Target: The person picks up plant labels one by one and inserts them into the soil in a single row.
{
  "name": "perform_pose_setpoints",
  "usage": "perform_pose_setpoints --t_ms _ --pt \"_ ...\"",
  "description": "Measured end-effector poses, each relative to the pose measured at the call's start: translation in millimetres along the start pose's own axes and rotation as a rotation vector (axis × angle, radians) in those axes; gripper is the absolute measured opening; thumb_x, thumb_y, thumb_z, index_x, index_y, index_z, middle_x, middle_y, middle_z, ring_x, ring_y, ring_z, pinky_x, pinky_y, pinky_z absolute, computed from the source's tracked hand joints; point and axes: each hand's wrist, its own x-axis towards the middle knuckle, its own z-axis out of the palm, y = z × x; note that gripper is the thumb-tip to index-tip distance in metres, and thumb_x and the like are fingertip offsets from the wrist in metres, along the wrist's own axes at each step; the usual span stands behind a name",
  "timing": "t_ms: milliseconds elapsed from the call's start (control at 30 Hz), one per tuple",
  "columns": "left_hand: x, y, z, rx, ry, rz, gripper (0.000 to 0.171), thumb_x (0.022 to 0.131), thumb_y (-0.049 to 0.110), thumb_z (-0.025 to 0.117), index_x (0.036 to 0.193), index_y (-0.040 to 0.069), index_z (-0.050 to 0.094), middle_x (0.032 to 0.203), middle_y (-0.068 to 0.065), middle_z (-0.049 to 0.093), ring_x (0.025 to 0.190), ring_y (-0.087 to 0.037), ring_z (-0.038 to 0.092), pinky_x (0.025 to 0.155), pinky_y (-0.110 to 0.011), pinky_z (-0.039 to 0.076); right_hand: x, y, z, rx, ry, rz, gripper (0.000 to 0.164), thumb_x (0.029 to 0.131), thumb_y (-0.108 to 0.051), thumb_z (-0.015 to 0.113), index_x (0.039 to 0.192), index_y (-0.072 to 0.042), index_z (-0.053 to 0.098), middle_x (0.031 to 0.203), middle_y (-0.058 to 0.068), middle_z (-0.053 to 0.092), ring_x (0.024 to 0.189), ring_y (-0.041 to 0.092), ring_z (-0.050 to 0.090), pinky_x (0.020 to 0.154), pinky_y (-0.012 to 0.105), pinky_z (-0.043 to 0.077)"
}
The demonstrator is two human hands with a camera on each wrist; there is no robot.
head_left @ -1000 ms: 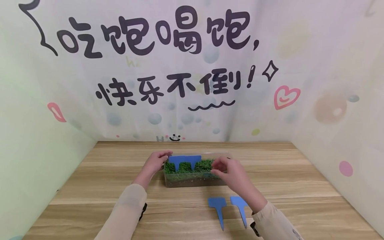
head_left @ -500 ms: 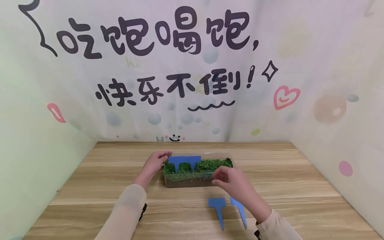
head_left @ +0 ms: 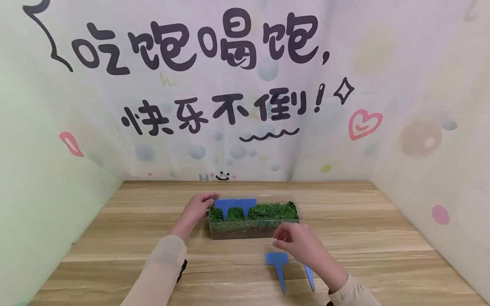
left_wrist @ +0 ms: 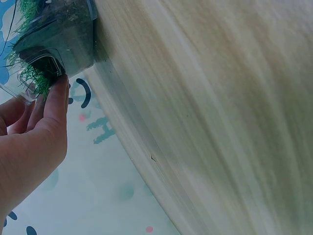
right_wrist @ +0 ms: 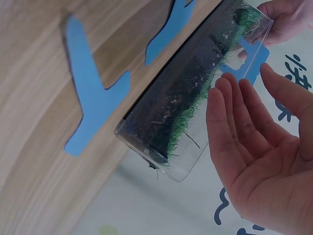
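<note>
A clear plastic box (head_left: pixel 245 232) holds dark soil topped with green grass (head_left: pixel 272 211). Two blue T-shaped plant labels stand upright in its left part, one label (head_left: pixel 226 205) beside the other label (head_left: pixel 246 205). My left hand (head_left: pixel 196 208) grips the box's left end; in the left wrist view its thumb and fingers are at the rim. In front of the box, my right hand (head_left: pixel 304 245) hovers with nothing between its relaxed fingers. Below it lie a blue T-shaped label (head_left: pixel 280 267) and another such label (head_left: pixel 310 276), partly hidden by that hand.
The wood-grain table (head_left: pixel 126 238) runs back to a pale printed cloth (head_left: pixel 183 85) with dark lettering. More cloth closes off the left and right sides.
My right hand has drawn back from above the grass towards the loose labels, uncovering the box's right end. My left hand and the box have stayed put.
</note>
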Motion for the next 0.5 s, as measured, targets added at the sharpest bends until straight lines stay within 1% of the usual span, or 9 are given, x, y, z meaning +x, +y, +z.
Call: perform_pose_setpoints --t_ms 133,333,500 --pt "0.7 -1.8 -0.1 -0.011 -0.008 -0.002 0.039 0.107 0.009 0.04 0.143 0.01 0.055 0.148 -0.014 0.053 0.139 -0.038 0.046 0.108 -0.054 0.045 -1.6 2.9 1.1 0.007 -0.02 0.013 0.01 0.087 -0.019 0.077 0.088 -0.014 0.068 0.079 -0.005 0.067 0.071 0.008 0.06 0.061 0.024 0.049" --pt "1.7 -4.1 0.2 -0.006 -0.008 0.0 0.039 0.107 0.009 0.04 0.143 0.009 0.055 0.148 -0.015 0.053 0.139 -0.039 0.046 0.109 -0.055 0.044 -4.4 5.8 4.2 -0.005 -0.034 0.019 0.01 0.086 -0.017 0.077 0.084 -0.015 0.067 0.077 -0.006 0.066 0.07 0.009 0.061 0.06 0.023 0.048" --pt "1.8 -4.1 0.0 -0.008 -0.003 0.002 0.039 0.107 0.009 0.04 0.143 0.009 0.055 0.148 -0.015 0.053 0.139 -0.038 0.047 0.109 -0.054 0.044 -5.7 8.4 7.3 -0.039 -0.061 0.026 0.011 0.085 -0.016 0.078 0.081 -0.015 0.067 0.074 -0.006 0.065 0.068 0.009 0.058 0.058 0.023 0.045"
